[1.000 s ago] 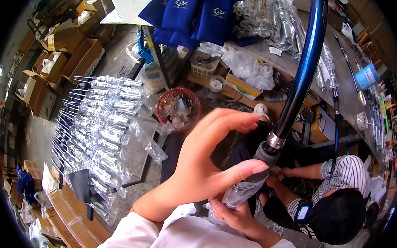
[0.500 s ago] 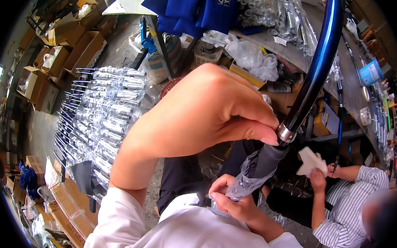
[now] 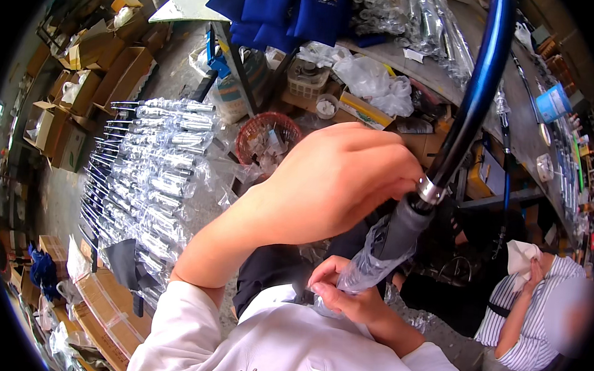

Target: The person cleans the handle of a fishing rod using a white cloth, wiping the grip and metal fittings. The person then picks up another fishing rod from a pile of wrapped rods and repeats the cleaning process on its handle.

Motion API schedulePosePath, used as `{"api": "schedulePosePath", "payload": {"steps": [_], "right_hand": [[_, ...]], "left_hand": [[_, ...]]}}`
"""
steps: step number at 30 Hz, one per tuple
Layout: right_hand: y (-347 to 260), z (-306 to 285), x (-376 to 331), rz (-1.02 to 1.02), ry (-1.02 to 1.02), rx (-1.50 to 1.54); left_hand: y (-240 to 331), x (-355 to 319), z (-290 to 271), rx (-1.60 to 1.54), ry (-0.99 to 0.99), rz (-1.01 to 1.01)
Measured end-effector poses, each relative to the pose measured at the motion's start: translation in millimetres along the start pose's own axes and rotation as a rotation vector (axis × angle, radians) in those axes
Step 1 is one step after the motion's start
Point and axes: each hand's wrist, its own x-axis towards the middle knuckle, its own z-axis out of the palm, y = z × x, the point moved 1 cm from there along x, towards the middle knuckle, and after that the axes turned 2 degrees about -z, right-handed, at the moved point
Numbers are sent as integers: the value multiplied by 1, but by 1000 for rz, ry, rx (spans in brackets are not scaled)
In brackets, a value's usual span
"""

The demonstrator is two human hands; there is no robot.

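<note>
A fishing rod [image 3: 474, 107] with a glossy blue-black blank slants down from the top right. Below its silver metal ring [image 3: 431, 191] is a dark grip [image 3: 402, 230], its lower part wrapped in clear plastic [image 3: 368, 264]. My left hand [image 3: 347, 185] is closed, fingertips pinched together at the ring's left side; what they pinch is hidden. Lower down, my right hand [image 3: 355, 299] closes around the plastic-wrapped end of the grip, close to my white shirt.
Plastic-wrapped rods [image 3: 156, 171] lie in rows on the left floor. A red basket [image 3: 246, 139] stands beyond my left forearm. Blue cloth bags [image 3: 266, 12] hang over the bench [image 3: 444, 75]. At the right, a person in a striped shirt [image 3: 538, 319] holds a pale cloth [image 3: 521, 258].
My left wrist has lowered and its thumb has gone out of sight, uncovering the red basket. The right hand stays put on the grip. The other person's pale cloth has moved right.
</note>
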Motion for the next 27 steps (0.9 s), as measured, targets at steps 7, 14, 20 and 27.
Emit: {"api": "schedulePosePath", "payload": {"steps": [7, 14, 20, 27], "right_hand": [[-33, -38, -4, -198, 161, 103], [-130, -87, -28, -572, 462, -19], [-224, -187, -41, -567, 830, -265], [-255, -398, -33, -170, 1440, -1184]], "left_hand": [[-39, -56, 18, -222, 44, -567], [-51, -139, 28, -448, 108, -902], [-57, -177, 24, -512, 225, -1035], [-58, -189, 26, -542, 368, -1113]]}}
